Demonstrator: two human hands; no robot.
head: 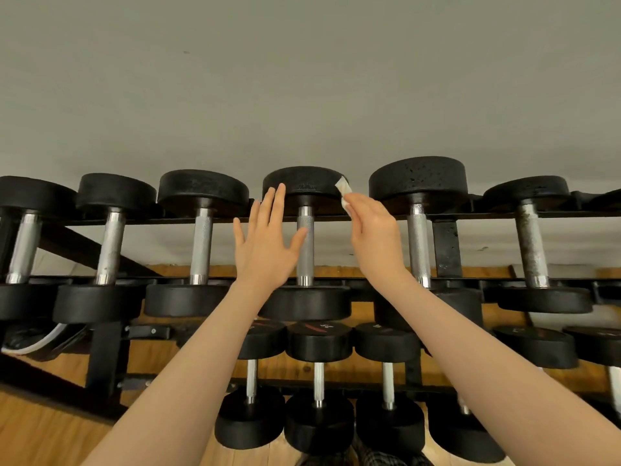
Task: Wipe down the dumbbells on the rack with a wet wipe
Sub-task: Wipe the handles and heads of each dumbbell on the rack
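A black dumbbell [305, 243] with a knurled steel handle lies in the middle of the top rack row. My left hand [265, 240] is spread flat with straight fingers, its fingertips up against the left side of the dumbbell's far head. My right hand [371, 230] holds a small folded white wet wipe [344, 193] against the right edge of that same far head. Both forearms reach up from the bottom of the view.
The black steel rack [445, 247] holds several more dumbbells on the top row to either side and several smaller ones on the lower row. A grey wall stands behind it. The floor [43, 428] below is wood.
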